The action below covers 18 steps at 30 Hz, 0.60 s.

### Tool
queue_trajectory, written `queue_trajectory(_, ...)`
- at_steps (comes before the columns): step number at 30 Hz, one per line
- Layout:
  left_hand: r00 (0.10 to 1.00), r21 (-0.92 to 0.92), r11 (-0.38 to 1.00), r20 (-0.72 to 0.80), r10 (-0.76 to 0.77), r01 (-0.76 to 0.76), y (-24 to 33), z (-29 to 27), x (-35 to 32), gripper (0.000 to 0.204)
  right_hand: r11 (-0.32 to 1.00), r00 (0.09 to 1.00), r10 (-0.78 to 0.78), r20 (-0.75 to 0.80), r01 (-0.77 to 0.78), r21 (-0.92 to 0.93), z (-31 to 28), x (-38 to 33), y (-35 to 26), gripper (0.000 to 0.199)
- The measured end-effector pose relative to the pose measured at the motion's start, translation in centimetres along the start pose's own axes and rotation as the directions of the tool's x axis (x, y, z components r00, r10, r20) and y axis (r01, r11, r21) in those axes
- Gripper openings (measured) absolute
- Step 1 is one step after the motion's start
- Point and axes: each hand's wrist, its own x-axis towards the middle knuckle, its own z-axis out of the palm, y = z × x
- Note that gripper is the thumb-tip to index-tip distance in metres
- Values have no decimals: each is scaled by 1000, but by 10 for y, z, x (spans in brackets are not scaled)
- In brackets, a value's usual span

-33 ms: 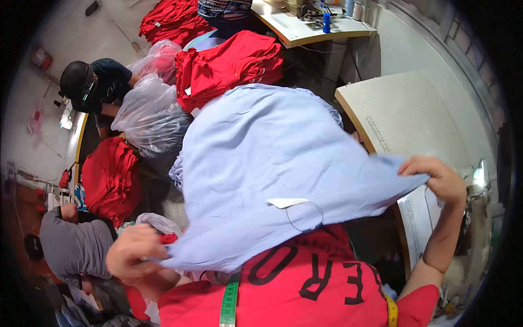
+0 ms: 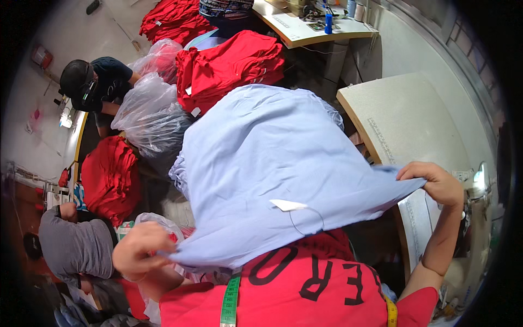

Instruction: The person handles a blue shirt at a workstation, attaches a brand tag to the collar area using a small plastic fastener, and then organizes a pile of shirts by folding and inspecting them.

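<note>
I see my left hand (image 2: 139,250) low in the view, its fingers (image 2: 158,238) pinched on one corner of a pale blue garment (image 2: 272,169) that spreads up and rightward from them, above my red shirt (image 2: 305,294). My right hand (image 2: 436,182) grips the opposite edge, fingers (image 2: 417,170) curled tight, just beside the cream counter (image 2: 408,120). I judge the stretched cloth could slip from either thin pinch, or its loose white tag (image 2: 289,205) and thread could snag.
</note>
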Motion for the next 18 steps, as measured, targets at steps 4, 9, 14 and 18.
queue_trajectory(4, 950, -215, 931, -38, -311, 296, -45, -8, 20, 22, 968, 968, 244, -62, -239, 81, 5, 38, 4, 21)
queue_trajectory(9, 813, -334, 863, -326, -483, 379, -153, -80, 53, 21, 984, 844, -134, -520, 52, -170, 3, 171, -22, 24)
queue_trajectory(14, 677, -191, 767, -374, -634, 612, -321, -104, 126, 25, 826, 550, -526, -649, 148, -544, 12, 350, 30, 45)
queue_trajectory(18, 739, 188, 879, -632, -233, 439, -320, -36, 153, 40, 888, 796, -374, -477, 159, -431, 83, 363, 46, 53)
